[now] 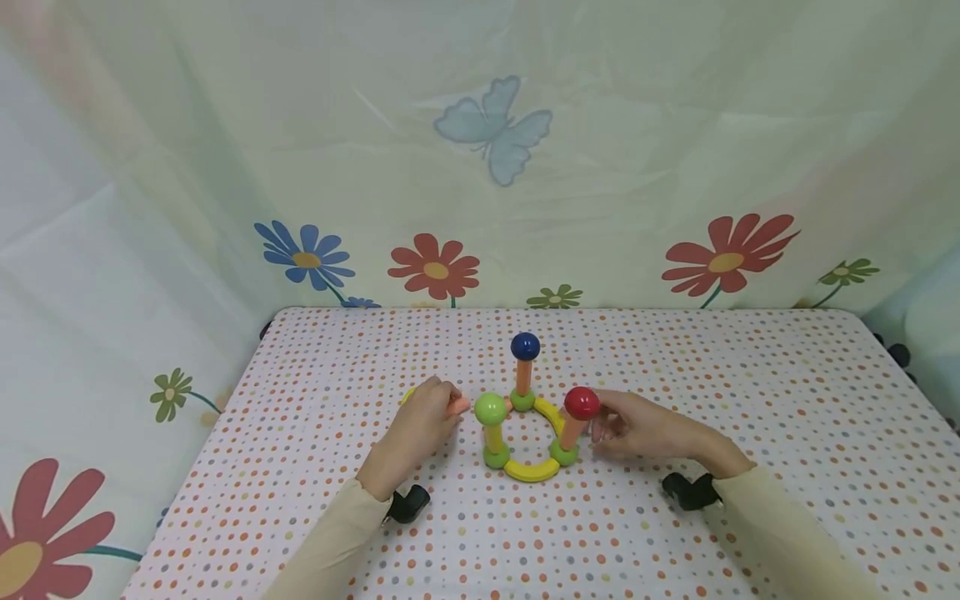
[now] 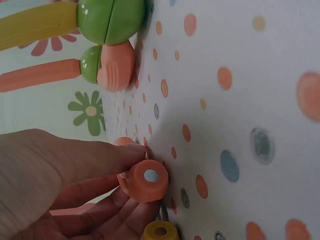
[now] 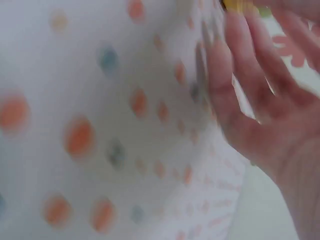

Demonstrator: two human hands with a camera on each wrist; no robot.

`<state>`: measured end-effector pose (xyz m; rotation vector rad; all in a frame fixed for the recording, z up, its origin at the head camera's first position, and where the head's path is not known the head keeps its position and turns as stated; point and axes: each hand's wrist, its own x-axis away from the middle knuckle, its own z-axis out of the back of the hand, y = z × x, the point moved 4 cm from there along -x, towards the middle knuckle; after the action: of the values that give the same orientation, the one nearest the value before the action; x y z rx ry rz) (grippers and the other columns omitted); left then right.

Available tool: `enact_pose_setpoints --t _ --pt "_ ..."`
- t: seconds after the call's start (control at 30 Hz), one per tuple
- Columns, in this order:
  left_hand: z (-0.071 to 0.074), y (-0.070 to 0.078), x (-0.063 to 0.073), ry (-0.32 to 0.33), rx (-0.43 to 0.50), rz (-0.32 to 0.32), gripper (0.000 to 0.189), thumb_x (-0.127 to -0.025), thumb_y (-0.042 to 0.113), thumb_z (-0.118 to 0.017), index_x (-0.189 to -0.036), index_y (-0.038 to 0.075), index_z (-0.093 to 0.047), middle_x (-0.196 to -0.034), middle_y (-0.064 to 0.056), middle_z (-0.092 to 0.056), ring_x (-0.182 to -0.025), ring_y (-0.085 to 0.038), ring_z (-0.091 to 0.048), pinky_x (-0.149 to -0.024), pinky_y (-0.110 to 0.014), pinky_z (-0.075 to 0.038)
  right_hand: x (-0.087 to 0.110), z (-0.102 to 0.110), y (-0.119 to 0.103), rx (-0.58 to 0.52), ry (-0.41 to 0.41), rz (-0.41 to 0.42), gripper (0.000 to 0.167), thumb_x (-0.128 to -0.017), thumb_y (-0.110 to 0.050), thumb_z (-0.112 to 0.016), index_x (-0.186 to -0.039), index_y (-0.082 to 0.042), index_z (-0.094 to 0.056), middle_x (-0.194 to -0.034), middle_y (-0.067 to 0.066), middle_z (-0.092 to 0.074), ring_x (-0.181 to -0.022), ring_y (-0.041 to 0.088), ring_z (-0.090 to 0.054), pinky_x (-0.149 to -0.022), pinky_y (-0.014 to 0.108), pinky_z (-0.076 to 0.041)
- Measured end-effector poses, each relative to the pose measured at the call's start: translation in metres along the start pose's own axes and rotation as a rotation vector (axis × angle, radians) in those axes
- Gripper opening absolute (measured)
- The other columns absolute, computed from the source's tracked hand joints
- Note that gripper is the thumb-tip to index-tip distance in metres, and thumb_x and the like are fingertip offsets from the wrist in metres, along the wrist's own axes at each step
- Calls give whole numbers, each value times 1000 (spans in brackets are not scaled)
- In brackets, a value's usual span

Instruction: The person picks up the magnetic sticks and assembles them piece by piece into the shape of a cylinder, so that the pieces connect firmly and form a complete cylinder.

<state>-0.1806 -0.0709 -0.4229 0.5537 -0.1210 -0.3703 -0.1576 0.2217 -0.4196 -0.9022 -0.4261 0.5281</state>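
My left hand (image 1: 426,417) pinches an orange curved toy piece (image 2: 145,181) between thumb and fingers, low over the tabletop; a round silvery spot marks its end. A yellow piece (image 2: 160,231) lies just by those fingers. To the right stands a ring of yellow curved pieces (image 1: 531,472) and green balls, carrying upright sticks topped by a light green ball (image 1: 491,409), a dark blue ball (image 1: 525,346) and a red ball (image 1: 582,403). My right hand (image 1: 637,425) is at the ring's right side, fingers reaching behind the red-topped stick, fingertips right at a yellow piece (image 3: 241,6).
A white cloth with coloured dots covers the table (image 1: 300,350). Behind it hangs a pale curtain (image 1: 615,183) with printed flowers and a butterfly. Black wrist cameras (image 1: 408,504) sit under both wrists.
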Motion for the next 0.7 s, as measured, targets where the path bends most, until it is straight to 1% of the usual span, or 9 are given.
enact_pose_setpoints --t 0.1,0.17,0.2,0.27,0.33,0.4,0.5,0.63,0.7 --pt "0 0 -3 -4 22 -4 13 -96 3 -74 -105 -6 -72 -87 -7 -58 -74 -16 -51 -64 -26 -47 -4 18 -11 14 152 30 53 -96 7 -67 -144 3 -47 -116 13 -63 -96 23 -63 -78 29 -57" --pt "2 0 -6 -18 77 -9 15 -97 6 -74 -105 -6 -71 -85 -7 -60 -72 -16 -54 -62 -25 -47 -9 31 -24 -6 243 67 49 -100 8 -61 -146 4 -45 -121 19 -61 -103 30 -63 -80 32 -58" --pt "3 -1 -8 -23 110 -9 16 -98 8 -73 -106 -5 -70 -85 -6 -62 -71 -15 -56 -61 -25 -48 -13 37 -32 -11 274 92 45 -102 7 -59 -145 4 -46 -123 21 -60 -105 32 -63 -81 32 -58" --pt "7 -2 -12 -28 197 -1 20 -99 13 -73 -109 -4 -69 -86 -6 -66 -72 -13 -60 -62 -25 -51 -23 46 -50 9 293 127 40 -103 2 -60 -143 2 -51 -128 21 -60 -110 33 -62 -87 34 -57" --pt "13 -2 -18 -34 293 9 23 -98 15 -75 -112 -3 -68 -90 -6 -70 -74 -12 -65 -64 -25 -54 -34 53 -68 47 278 159 37 -103 -3 -64 -139 1 -57 -131 18 -62 -114 32 -62 -92 39 -55" --pt "21 2 -24 -36 373 19 27 -96 15 -77 -115 -2 -69 -95 -7 -72 -78 -12 -68 -67 -25 -55 -43 56 -83 106 235 179 38 -100 -9 -71 -136 -2 -61 -131 15 -63 -115 30 -62 -95 43 -55" --pt "35 13 -30 -48 470 8 32 -94 16 -80 -119 0 -69 -102 -8 -73 -84 -16 -71 -72 -30 -58 -55 55 -100 164 158 203 42 -94 -11 -80 -133 -3 -66 -128 13 -64 -114 31 -63 -95 48 -56" --pt "51 28 -33 -77 513 -35 35 -93 19 -81 -122 3 -70 -105 -8 -74 -87 -16 -72 -78 -40 -60 -65 50 -109 200 79 233 39 -89 -3 -83 -126 -2 -70 -120 10 -66 -108 30 -67 -92 46 -59" --pt "55 34 -33 -99 514 -51 35 -93 19 -81 -122 3 -71 -105 -8 -73 -86 -16 -72 -77 -41 -61 -69 47 -109 210 56 247 36 -88 1 -82 -123 0 -70 -116 10 -66 -104 29 -69 -91 43 -60"
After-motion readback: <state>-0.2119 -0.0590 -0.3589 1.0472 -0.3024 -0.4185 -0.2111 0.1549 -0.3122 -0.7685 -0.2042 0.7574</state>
